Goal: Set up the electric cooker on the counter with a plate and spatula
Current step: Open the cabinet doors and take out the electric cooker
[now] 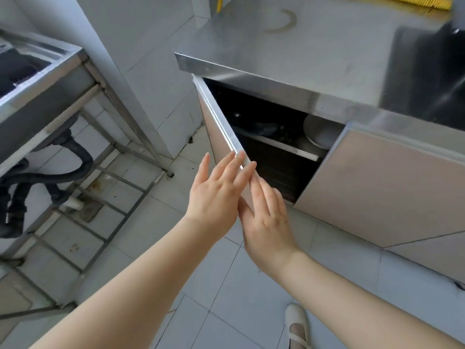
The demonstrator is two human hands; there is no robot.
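Hands on the cupboard door (pixel 221 127): left hand (pixel 216 195) flat and spread against its outer edge, right hand (pixel 266 215) flat behind it, neither holding anything. Fetching step, I'd say. A round pale dish (pixel 319 133) sits on the shelf inside; cooker unclear. Counter (pixel 314 46) above lies mostly bare. Next: swing the door wide, floor left is free.

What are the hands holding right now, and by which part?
Both hands are on the open cabinet door, at its free metal edge: left hand flat against the outer side, right hand on the inner side. Neither has closed into a grip.
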